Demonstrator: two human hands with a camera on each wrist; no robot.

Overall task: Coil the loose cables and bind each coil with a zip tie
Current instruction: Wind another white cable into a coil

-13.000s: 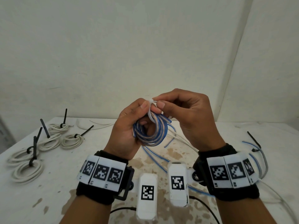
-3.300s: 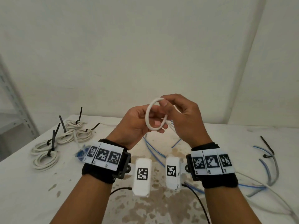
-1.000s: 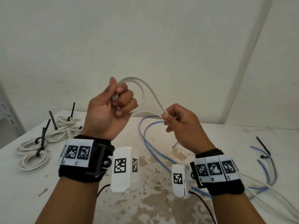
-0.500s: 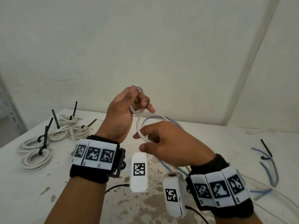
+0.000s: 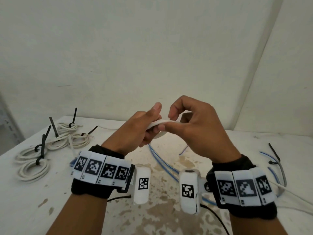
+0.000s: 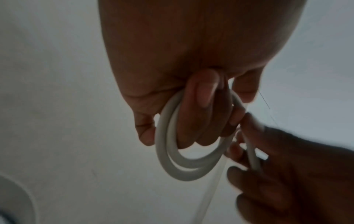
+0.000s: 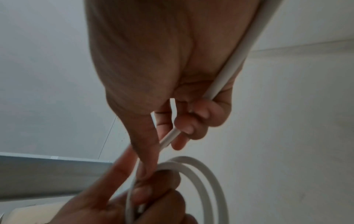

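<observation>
White cable (image 5: 158, 123) was the thing being worked on, held up in the air over the table (image 5: 30, 200), roughly in the middle of the head view. Left hand (image 5: 135, 134) had its fingers curled right through a small coil of it, two loops by the look of the left wrist view, where the coil (image 6: 184, 166) hung round the fingers (image 6: 203, 94) with the thumb on the outside. Right hand (image 5: 194, 131) was just beside it, touching, pinching the cable's loose run between thumb and forefinger; in the right wrist view that run (image 7: 239, 63) crossed the palm and came out at the fingertips (image 7: 189, 128), heading toward the coil (image 7: 206, 171). So both hands were closed on the same cable, no slack grip on either side.

Over on the far left of the table sat a bunch of finished white coils (image 5: 33, 168), each cinched with a black zip tie (image 5: 43, 146) whose tail stuck up. Blue cables (image 5: 162, 161) trailed loose across the stained middle of the table under the hands. Off on the right edge there was a blue and grey cable (image 5: 282, 172) with another black zip tie (image 5: 274, 153) lying on it. Both wrists wore black bands with printed marker squares (image 5: 101, 170) and a white camera pod (image 5: 188, 190) each.
</observation>
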